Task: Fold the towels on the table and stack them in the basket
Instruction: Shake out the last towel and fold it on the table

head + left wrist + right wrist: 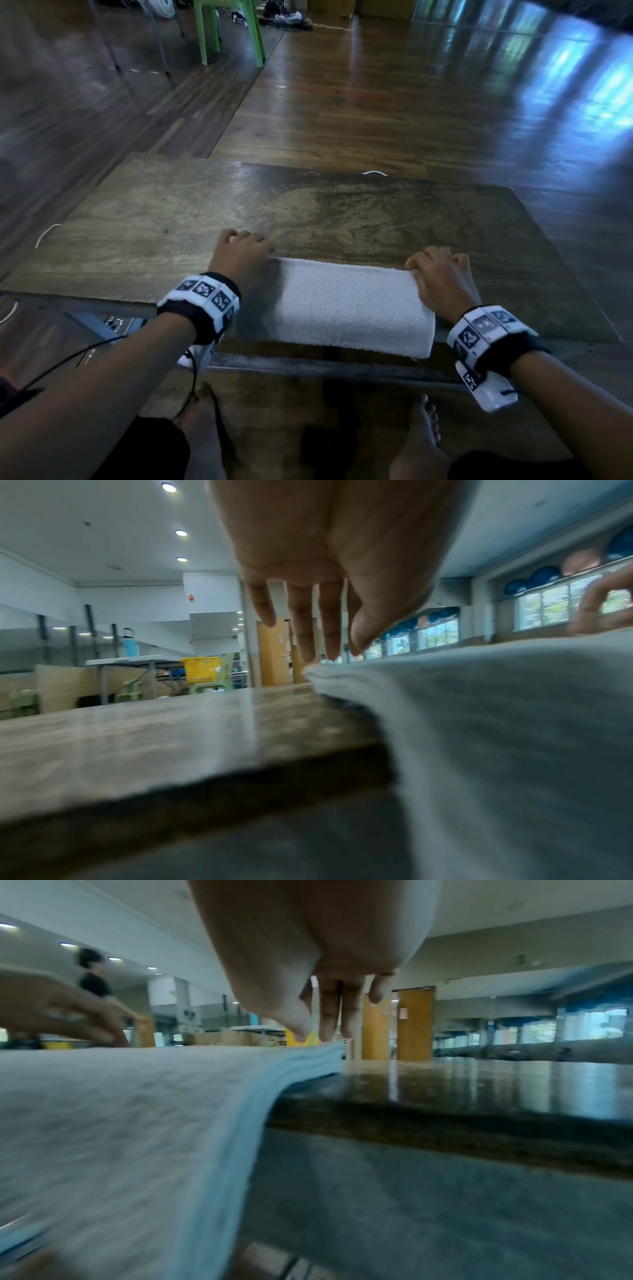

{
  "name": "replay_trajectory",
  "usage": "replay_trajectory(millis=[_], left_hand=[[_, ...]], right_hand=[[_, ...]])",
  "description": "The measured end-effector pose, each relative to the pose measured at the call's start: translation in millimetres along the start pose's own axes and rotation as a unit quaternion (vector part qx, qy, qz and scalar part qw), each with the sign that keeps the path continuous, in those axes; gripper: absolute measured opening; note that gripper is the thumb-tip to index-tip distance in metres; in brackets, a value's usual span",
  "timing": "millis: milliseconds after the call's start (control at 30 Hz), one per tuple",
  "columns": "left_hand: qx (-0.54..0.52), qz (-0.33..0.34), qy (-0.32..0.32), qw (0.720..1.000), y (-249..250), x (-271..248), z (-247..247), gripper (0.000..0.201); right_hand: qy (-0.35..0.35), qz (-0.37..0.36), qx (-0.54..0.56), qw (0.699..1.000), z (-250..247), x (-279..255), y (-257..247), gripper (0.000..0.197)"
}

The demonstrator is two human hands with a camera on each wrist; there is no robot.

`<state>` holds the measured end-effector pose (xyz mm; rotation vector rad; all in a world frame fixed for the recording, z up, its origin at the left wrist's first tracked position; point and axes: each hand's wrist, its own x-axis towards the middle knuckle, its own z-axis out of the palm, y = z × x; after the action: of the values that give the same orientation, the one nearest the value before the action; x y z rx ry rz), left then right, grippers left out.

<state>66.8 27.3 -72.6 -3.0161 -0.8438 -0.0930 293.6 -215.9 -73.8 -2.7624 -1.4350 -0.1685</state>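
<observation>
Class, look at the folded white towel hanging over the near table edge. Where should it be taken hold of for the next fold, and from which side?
Probably at the two far corners of the towel, coming from above. The layered edges there lie flat on the table, where the left hand and right hand sit. The near part droops over the edge, offering less support.

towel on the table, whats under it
Under the towel lies the wooden table; its near edge droops past the table's rim. Anything between its folded layers is hidden.
</observation>
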Motion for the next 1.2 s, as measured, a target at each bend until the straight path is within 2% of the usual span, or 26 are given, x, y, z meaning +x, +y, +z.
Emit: replay_trajectory(millis=[100, 200, 267, 333, 500, 733, 900, 1000, 1100, 1200], left_hand=[[-0.051, 0.056, 0.029, 0.997, 35.6, -25.6, 8.3, 0.044], [-0.087, 0.072, -0.041, 0.993, 72.4, -42.4, 21.8, 0.072], [-0.09, 0.049, -0.076, 0.992, 83.7, -41.1, 34.1, 0.078], [-0.087, 0.027, -0.08, 0.993, 86.1, -32.0, 43.5, 0.076], [-0.092, -0.001, -0.083, 0.992, 82.5, -2.3, 45.6, 0.058], [-0.09, -0.045, -0.084, 0.991, 56.2, 23.7, 49.1, 0.068], [-0.066, -0.074, -0.098, 0.99, 25.0, 14.7, 46.1, 0.072], [-0.045, -0.098, -0.087, 0.99, 25.2, 3.5, 36.5, 0.068], [-0.067, -0.057, -0.045, 0.995, 50.3, -13.4, 22.4, 0.062], [-0.107, 0.021, -0.056, 0.992, 75.5, -28.2, 15.3, 0.049]], right_hand=[[0.025, -0.045, 0.07, 0.996, -2.7, -26.3, -31.1, 0.032], [-0.063, -0.05, 0.131, 0.988, 1.6, -45.3, -67.0, 0.047], [-0.131, -0.018, 0.138, 0.982, 12.8, -44.8, -81.7, 0.054], [-0.155, 0.002, 0.134, 0.979, 23.4, -34.1, -86.4, 0.057], [-0.157, 0.0, 0.116, 0.981, 35.7, 9.4, -79.9, 0.057], [-0.161, -0.003, 0.078, 0.984, 42.3, 33.2, -68.4, 0.059], [-0.159, 0.027, 0.03, 0.986, 39.3, 25.6, -29.7, 0.06], [-0.169, 0.038, 0.033, 0.984, 35.5, 17.4, -5.8, 0.061], [-0.178, 0.037, 0.068, 0.981, 32.0, 9.7, 1.7, 0.06], [-0.187, 0.036, 0.106, 0.976, 25.9, 7.1, -0.2, 0.06]])
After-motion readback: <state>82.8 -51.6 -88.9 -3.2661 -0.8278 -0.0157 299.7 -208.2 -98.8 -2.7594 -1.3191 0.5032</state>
